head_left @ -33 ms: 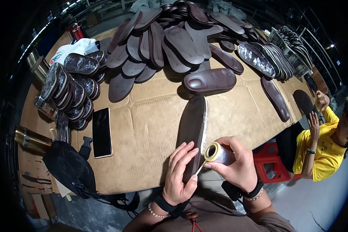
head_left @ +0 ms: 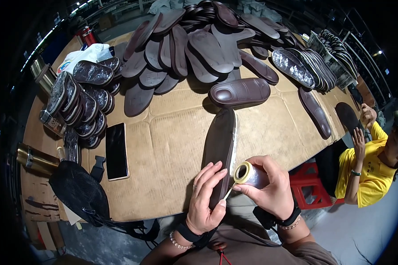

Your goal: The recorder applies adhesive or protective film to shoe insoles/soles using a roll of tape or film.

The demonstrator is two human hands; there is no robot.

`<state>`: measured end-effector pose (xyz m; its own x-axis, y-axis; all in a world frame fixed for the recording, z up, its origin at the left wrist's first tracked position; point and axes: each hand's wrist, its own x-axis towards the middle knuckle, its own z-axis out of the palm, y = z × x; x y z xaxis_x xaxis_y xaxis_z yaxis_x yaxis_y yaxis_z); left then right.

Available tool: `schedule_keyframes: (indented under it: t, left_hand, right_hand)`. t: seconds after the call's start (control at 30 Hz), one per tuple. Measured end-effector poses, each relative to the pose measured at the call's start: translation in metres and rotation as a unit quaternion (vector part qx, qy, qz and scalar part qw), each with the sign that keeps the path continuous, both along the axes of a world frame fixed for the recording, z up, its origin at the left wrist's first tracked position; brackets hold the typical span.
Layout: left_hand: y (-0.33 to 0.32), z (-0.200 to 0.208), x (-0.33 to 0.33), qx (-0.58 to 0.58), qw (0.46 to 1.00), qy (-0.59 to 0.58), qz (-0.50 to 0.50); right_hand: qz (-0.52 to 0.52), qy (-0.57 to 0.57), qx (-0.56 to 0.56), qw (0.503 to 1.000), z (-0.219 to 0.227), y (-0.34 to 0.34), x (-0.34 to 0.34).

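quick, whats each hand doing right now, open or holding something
Left hand: fingers laid on the dark sole; whether it grips cannot be told.
Right hand: closed, holding the yellow-rimmed roll.

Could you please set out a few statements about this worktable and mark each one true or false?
1. The right hand holds a small roll with a yellowish rim. True.
2. The left hand is on the phone. False: the left hand is on a dark sole, and the phone lies apart on the table.
3. A brown sole with a raised pattern lies beyond the one under the left hand. True.
4. The black mesh bag is at the far right of the table. False: the mesh bag is at the near left.
5. The co-worker on the right wears a blue shirt. False: the shirt is yellow.
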<state>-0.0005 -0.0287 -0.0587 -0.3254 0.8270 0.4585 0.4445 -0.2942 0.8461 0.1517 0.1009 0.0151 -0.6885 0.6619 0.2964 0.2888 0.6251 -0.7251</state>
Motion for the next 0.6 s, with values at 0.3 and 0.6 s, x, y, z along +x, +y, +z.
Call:
schedule_keyframes:
  t: [0.3,0.6]
  left_hand:
    - [0.001,0.001,0.000,-0.006,1.000,-0.011,-0.005]
    - [0.001,0.001,0.000,-0.007,1.000,-0.007,-0.007]
  right_hand:
    - [-0.036,0.006,0.070,0.997,0.005,-0.008,-0.007]
    - [-0.054,0.001,0.094,0.994,0.000,-0.010,-0.012]
